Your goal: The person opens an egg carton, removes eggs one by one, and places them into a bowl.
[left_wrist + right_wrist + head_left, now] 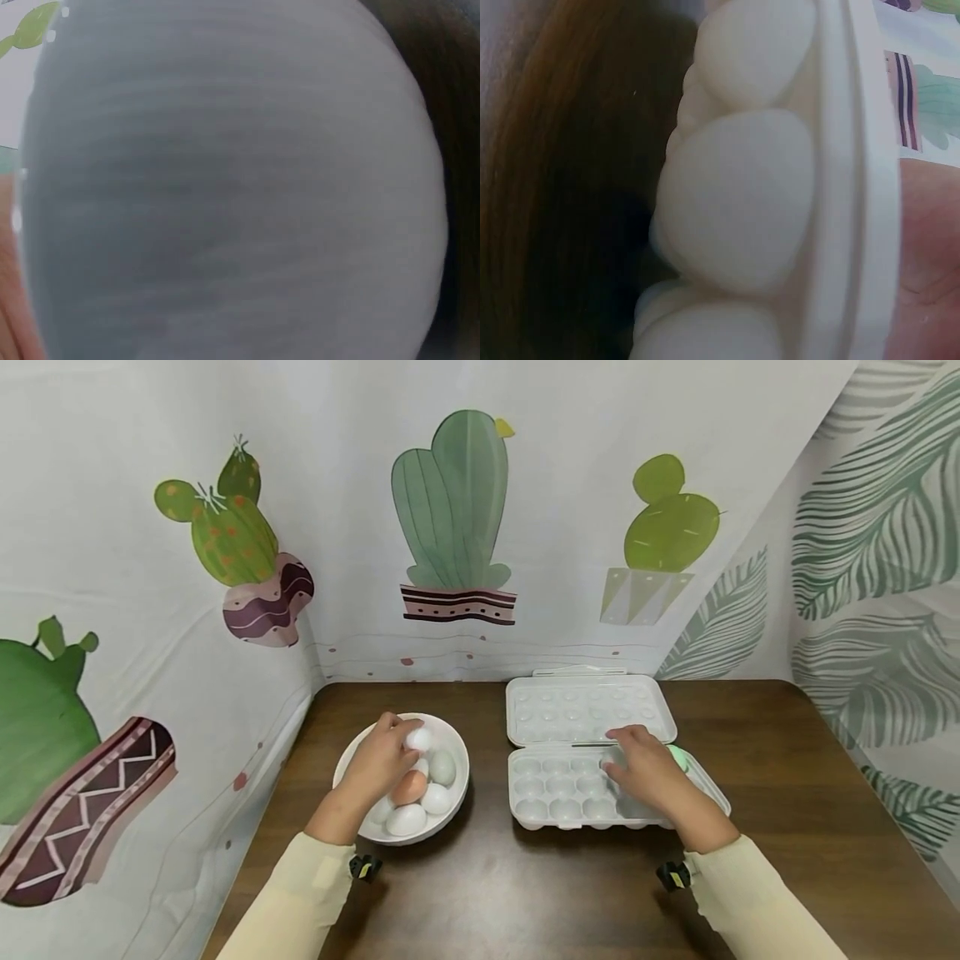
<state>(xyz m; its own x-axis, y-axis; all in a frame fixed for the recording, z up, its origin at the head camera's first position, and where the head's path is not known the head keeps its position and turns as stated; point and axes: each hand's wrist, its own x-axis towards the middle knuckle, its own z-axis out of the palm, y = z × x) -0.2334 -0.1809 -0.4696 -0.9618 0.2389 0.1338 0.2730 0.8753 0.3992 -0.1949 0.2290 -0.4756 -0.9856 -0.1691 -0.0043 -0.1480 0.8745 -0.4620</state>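
My left hand [381, 758] reaches over a white bowl [459, 802], thumb and fingers pinching a white egg [419, 739] near the far rim. Below it in the bowl lie a brown egg [409, 787], a pale greenish egg [442, 767] and several white ones. My right hand [647, 768] is over an open white egg carton [576, 821], fingers bent down at the cups and thumb apart from them. Whether it holds an egg I cannot tell. A light green egg [678, 757] sits in the carton's far right part, partly behind the hand.
Hinged at the back, the carton's lid [517, 731] lies opened flat toward the wall cloth [558, 527]. Bowl and carton stand apart on a brown wooden table [480, 893]. The bowl's side [240, 195] and carton's underside [735, 202] fill the wrist views.
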